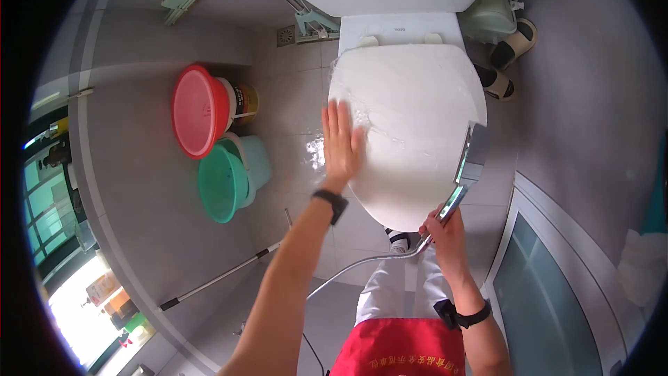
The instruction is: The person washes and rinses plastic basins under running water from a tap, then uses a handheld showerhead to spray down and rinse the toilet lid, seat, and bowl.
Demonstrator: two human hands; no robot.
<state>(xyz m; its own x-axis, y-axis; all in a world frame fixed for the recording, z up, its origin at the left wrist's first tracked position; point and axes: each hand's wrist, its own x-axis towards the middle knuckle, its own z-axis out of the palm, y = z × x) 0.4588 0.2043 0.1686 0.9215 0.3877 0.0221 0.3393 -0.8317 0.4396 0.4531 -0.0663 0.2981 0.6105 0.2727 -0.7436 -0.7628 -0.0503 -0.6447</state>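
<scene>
My left hand (pixel 341 143) lies flat at the left edge of the closed white toilet lid (pixel 417 90), its fingers stretched out and holding nothing. Water glistens on the lid near the fingertips. In my right hand (pixel 445 233) is the handle of a chrome shower head (pixel 473 154), with the fingers wrapped round it. Its head end hangs over the lid's right edge. From the handle a metal shower hose (pixel 362 262) curves away to the lower left. Whether water flows from the head cannot be seen.
Red (pixel 195 111) and green basins (pixel 221 182) lean by buckets at the left wall. A pole (pixel 223 274) lies below them. Slippers (pixel 515 43) and a bin (pixel 489 15) stand right of the toilet. A glass-panelled door (pixel 546 299) is at lower right. The floor tiles (pixel 292 111) look wet.
</scene>
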